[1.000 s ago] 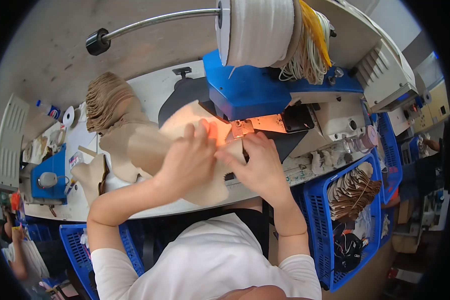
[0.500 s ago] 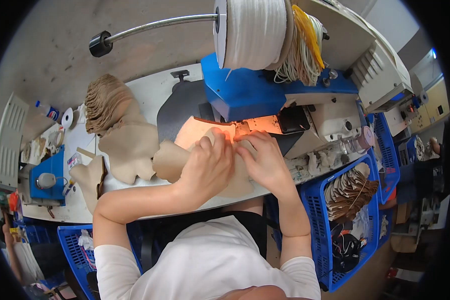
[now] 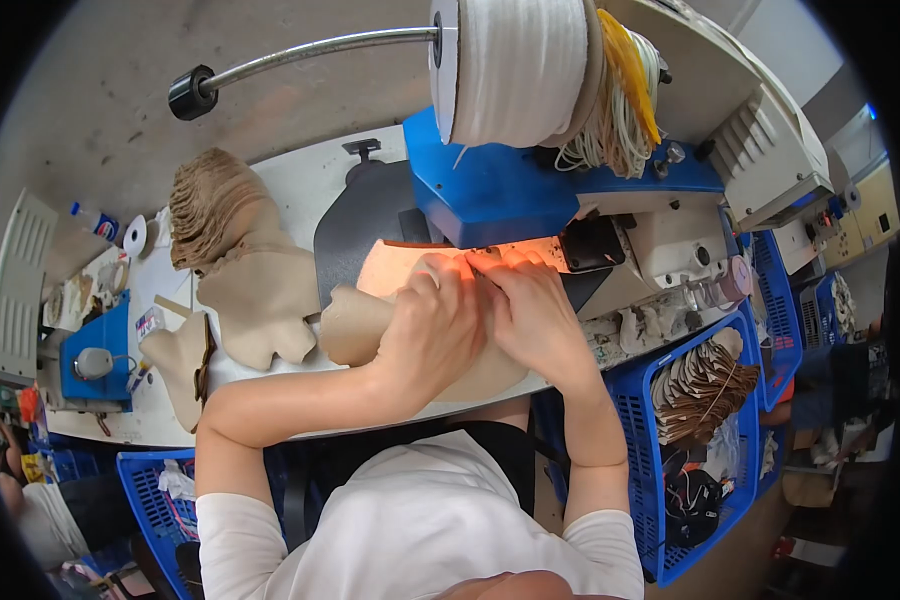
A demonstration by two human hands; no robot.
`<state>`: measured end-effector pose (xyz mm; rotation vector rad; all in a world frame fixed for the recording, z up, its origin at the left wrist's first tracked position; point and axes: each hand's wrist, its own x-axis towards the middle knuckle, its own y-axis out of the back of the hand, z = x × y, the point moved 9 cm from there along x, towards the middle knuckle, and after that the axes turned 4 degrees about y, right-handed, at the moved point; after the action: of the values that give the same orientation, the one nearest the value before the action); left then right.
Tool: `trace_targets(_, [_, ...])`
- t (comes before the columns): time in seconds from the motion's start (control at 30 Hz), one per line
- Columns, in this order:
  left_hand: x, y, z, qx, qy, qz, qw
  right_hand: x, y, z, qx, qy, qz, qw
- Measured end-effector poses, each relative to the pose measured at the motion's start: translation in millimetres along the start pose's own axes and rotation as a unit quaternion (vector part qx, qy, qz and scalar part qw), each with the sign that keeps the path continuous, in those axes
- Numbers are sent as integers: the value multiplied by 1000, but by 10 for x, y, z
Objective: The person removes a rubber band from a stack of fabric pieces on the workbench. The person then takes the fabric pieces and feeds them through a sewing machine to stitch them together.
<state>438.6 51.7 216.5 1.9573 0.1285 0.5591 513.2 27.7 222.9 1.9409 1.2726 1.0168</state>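
A beige leather piece (image 3: 350,326) lies under the blue machine head (image 3: 490,195), its upper part lit orange by the machine's lamp. My left hand (image 3: 436,325) grips the leather with bent fingers close below the head. Beside it, my right hand (image 3: 536,322) has its fingers pressed together on the leather's edge, fingertips near those of the left. The hands hide much of the piece, and the exact working point under the head is out of sight. A dark grey plate (image 3: 362,220) lies beneath and behind the leather.
To the left are a stack of beige pieces (image 3: 220,205), a loose flat piece (image 3: 260,300) and another pile (image 3: 175,365). A large white tape spool (image 3: 520,70) hangs above the machine. Blue baskets (image 3: 635,440) stand at the right, one holding more pieces (image 3: 695,385).
Both hands have moved slightly right, and the leather's left end has shifted right with them. My right hand's fingers have drawn closer to the left hand.
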Motion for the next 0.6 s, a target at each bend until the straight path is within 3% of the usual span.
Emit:
trace_targets(0.23, [44, -16, 31, -2, -3, -28, 1000, 29, 25, 23, 0, 8, -4, 1000])
trace_targets(0.6, [82, 10, 25, -25, 24, 5, 999, 43, 36, 74, 9, 21, 28, 999])
